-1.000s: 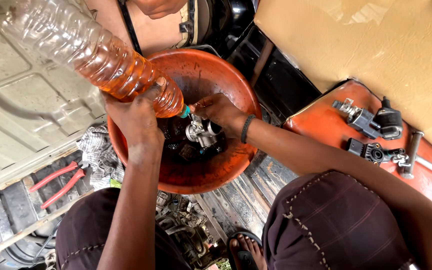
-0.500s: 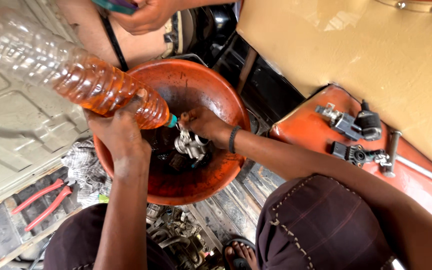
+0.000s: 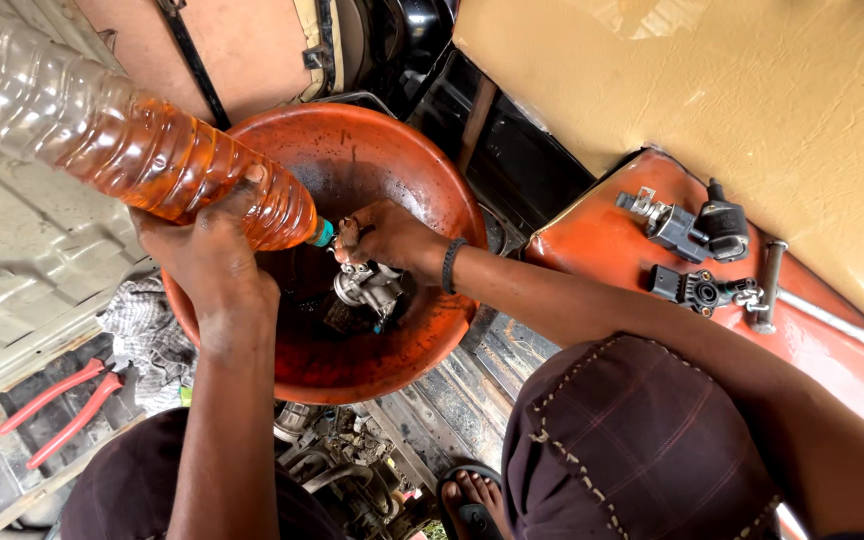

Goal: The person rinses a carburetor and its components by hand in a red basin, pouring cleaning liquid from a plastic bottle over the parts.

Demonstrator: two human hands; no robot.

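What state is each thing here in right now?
Bottle: tipped, part full of amber liquid, held by left hand.
Bowl: dirty, dark parts inside.
Metal part: in the bowl, held by right hand.
Pliers: lying apart, untouched.
Small parts: resting on the orange surface.

Tan padded seat [image 3: 752, 90], orange panel [image 3: 612, 245], ribbed metal floor [image 3: 472, 380], daylight from above

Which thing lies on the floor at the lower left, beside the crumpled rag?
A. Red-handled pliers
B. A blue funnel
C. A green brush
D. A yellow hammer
A: the red-handled pliers lie next to the rag, left of the left hand that tilts the plastic bottle over the orange basin.
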